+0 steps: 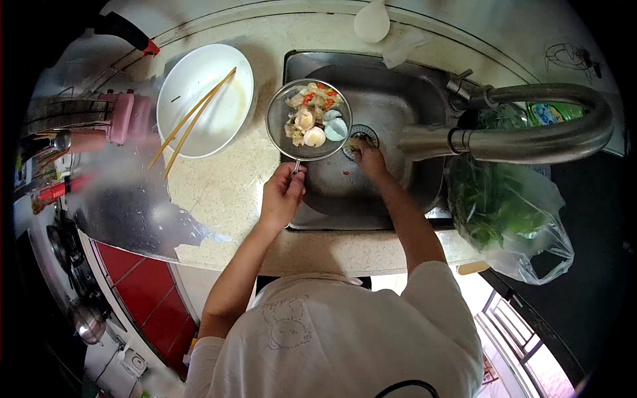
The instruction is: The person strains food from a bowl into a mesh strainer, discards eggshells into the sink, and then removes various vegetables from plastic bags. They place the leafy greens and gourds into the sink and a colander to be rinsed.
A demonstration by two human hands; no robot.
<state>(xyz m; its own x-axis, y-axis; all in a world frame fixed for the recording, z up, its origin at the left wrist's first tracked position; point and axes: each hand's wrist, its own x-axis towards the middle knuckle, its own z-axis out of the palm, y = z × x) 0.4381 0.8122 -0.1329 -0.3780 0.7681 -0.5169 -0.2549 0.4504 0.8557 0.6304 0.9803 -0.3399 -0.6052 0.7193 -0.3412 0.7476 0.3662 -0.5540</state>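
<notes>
Strainer (278, 123), upper middle of the frame, overhangs the left edge of the sink (398, 99); our left hand (282, 199) grasps its handle (296, 167), likely holding it level so eggshells (336, 127) stay in. Our right hand (369, 159) reaches the drain (369, 132) nearby; we cannot tell whether it grips anything.

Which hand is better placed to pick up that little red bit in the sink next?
The right hand, most likely: it is at the drain, close to the red bit, while the left hand grips the handle of the strainer.
</notes>
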